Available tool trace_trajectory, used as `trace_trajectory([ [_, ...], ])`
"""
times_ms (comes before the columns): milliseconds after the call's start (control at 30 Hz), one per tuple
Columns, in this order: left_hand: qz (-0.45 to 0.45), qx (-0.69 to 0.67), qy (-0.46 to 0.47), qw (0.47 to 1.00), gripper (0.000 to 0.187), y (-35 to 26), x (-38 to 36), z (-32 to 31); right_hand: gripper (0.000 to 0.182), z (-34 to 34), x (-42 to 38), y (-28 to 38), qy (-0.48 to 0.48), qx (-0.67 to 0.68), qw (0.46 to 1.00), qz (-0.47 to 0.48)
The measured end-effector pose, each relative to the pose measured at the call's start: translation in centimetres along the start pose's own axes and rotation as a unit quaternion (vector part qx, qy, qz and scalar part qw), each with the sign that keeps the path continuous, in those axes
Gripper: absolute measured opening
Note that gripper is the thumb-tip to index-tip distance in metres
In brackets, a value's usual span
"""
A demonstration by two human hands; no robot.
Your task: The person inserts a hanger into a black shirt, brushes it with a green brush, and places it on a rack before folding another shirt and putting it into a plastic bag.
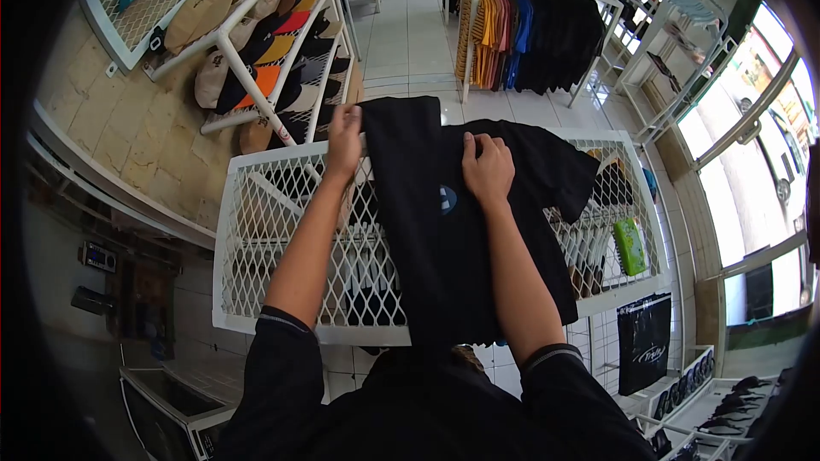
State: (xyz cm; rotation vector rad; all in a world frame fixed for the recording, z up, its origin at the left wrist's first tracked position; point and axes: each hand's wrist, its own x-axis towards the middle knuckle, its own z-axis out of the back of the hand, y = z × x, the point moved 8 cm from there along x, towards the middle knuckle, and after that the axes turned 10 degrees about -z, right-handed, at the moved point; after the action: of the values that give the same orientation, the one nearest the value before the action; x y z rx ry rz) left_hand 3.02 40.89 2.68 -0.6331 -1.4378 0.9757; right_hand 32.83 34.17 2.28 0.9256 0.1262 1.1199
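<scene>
A black T-shirt (427, 265) lies over a white wire-mesh table top (278, 243), its left side folded inward in a long strip. One short sleeve (564, 172) spreads out to the right, and a small round blue print (448, 199) shows on the chest. At the upper left edge of the folded strip, my left hand (344, 143) is closed on the cloth. My right hand (489, 169) has its fingers bent and pinched on the shirt near the upper middle, right of the print.
A green packet (630, 247) rests at the table's right end. Caps fill a white rack (256, 90) at upper left. Beyond the table, shirts hang on a white rail (538, 30). Glass doors (743, 132) stand to the right, above a black bag (644, 343).
</scene>
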Motion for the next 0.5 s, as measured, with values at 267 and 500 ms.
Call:
trace_trajectory([
  [267, -0.168, 0.456, 0.007, 0.874, 0.020, -9.8, 5.1, 11.4, 0.025, 0.0, -0.3, 0.1, 0.003, -0.001, 1.000, 0.022],
  [500, -0.203, 0.510, 0.112, 0.828, 0.018, -7.5, 0.2, 12.4, 0.024, -0.3, -0.1, 0.0, 0.015, -0.019, 1.000, 0.020],
])
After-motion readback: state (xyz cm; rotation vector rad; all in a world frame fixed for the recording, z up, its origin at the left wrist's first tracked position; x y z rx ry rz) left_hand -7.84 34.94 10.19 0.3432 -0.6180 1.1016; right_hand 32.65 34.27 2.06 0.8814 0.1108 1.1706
